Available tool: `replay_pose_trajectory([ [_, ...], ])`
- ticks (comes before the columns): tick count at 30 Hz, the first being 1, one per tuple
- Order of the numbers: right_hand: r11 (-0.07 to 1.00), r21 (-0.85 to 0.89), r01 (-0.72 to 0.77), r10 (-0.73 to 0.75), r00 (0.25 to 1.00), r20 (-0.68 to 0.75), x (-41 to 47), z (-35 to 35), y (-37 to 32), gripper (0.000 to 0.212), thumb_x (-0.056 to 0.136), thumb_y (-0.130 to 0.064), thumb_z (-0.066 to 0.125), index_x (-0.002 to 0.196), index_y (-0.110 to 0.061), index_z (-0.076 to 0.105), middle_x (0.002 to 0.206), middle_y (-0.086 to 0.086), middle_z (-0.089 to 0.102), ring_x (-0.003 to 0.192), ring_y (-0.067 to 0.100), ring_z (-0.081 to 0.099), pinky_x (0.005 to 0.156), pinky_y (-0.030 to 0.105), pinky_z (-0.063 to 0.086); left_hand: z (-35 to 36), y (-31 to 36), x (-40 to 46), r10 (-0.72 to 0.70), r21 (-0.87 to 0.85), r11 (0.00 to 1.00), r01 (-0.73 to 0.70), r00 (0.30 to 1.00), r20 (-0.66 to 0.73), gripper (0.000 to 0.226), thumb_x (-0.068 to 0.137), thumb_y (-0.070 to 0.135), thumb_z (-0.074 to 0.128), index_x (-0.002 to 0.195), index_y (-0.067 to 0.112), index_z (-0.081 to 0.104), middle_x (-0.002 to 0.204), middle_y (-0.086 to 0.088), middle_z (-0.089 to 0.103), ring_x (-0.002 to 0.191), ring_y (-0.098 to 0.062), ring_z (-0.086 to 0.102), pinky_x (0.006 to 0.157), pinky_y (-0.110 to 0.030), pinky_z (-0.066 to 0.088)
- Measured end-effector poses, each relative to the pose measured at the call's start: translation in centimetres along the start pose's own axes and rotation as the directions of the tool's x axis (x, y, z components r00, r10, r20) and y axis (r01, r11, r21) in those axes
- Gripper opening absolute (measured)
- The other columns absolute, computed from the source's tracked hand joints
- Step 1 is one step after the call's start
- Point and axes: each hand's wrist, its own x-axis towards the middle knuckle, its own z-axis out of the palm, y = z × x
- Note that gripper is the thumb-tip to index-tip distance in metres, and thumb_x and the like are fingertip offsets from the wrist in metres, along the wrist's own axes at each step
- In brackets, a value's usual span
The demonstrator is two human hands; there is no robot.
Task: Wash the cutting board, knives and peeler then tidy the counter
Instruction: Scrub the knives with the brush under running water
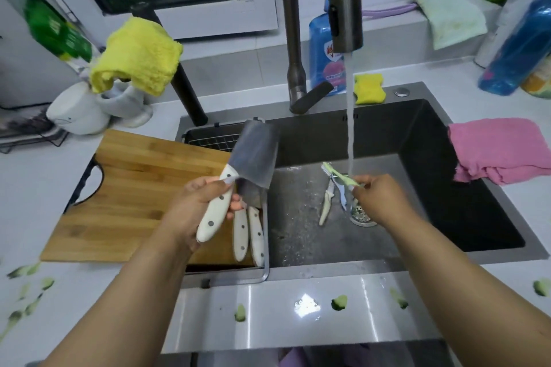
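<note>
My left hand (196, 202) grips the white riveted handle of a cleaver (253, 155), its wide blade raised over the sink's left edge. My right hand (378, 197) pinches a light green brush (337, 174) under the running water stream (350, 134). Two more white-handled knives (249, 232) lie on the right end of the wooden cutting board (134, 194), which rests across the counter and a sink rack. A cream-handled peeler (326, 202) and a small blue-bladed tool lie in the sink basin near the drain strainer (362, 214).
The faucet (346, 0) runs above the dark sink (447, 188). A pink cloth (501, 149) drapes the sink's right rim. A yellow sponge (368, 88) and blue soap bottle (323, 50) stand behind. A yellow cloth (137, 53) hangs at left. Green peel scraps (340, 302) dot the front counter.
</note>
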Motion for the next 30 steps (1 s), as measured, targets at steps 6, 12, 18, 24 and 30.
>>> replay_pose_trajectory([
  [6,1.000,0.022,-0.017,0.017,1.000,0.004,0.2,0.7,-0.3,0.019,0.090,-0.021,0.061,0.104,-0.023,0.073,0.070,-0.002,0.063,0.065,0.018,0.057,0.057,0.023,0.037,-3.3,-0.1,1.2,0.098,0.028,0.995,-0.094,0.975,-0.200,0.020,0.088,0.001,0.059,0.107,-0.005,0.055,0.080,-0.023,0.063,0.053,-0.018,0.066,0.048,-0.022,0.052],
  [12,0.999,0.035,-0.032,0.032,0.999,-0.010,0.4,0.7,-0.3,0.019,0.089,-0.019,0.061,0.104,-0.022,0.073,0.056,-0.009,0.058,0.053,0.014,0.052,0.060,0.023,0.039,-3.8,-2.6,4.1,0.015,0.102,0.995,0.009,0.971,-0.238,0.012,0.084,0.003,0.065,0.094,-0.002,0.062,0.075,-0.023,0.068,0.055,-0.023,0.066,0.062,-0.029,0.054],
  [18,0.998,-0.001,-0.066,0.066,0.998,-0.024,0.1,0.8,-0.2,0.020,0.088,-0.017,0.060,0.103,-0.021,0.073,0.061,-0.003,0.061,0.056,0.016,0.052,0.052,0.022,0.034,-3.2,-4.5,5.8,-0.030,0.100,0.994,0.055,0.971,-0.237,0.017,0.082,0.006,0.070,0.093,-0.004,0.063,0.076,-0.023,0.069,0.060,-0.026,0.066,0.068,-0.034,0.055],
  [24,0.996,-0.034,-0.078,0.078,0.997,-0.014,0.0,1.1,0.0,0.020,0.088,-0.020,0.061,0.105,-0.021,0.073,0.072,0.002,0.065,0.071,0.020,0.060,0.064,0.023,0.038,-2.9,-5.5,6.6,-0.047,0.172,0.980,0.104,0.950,-0.309,0.023,0.075,0.014,0.078,0.092,0.002,0.069,0.082,-0.015,0.073,0.071,-0.026,0.070,0.070,-0.032,0.056],
  [30,0.994,-0.082,-0.079,0.078,0.997,-0.011,0.4,1.6,0.0,0.022,0.087,-0.022,0.062,0.106,-0.025,0.073,0.074,0.003,0.064,0.075,0.023,0.060,0.066,0.022,0.036,-2.8,-5.3,7.0,-0.043,0.277,0.949,0.149,0.933,-0.357,0.013,0.080,0.012,0.075,0.089,0.011,0.065,0.081,-0.005,0.068,0.071,-0.018,0.065,0.060,-0.025,0.048],
])
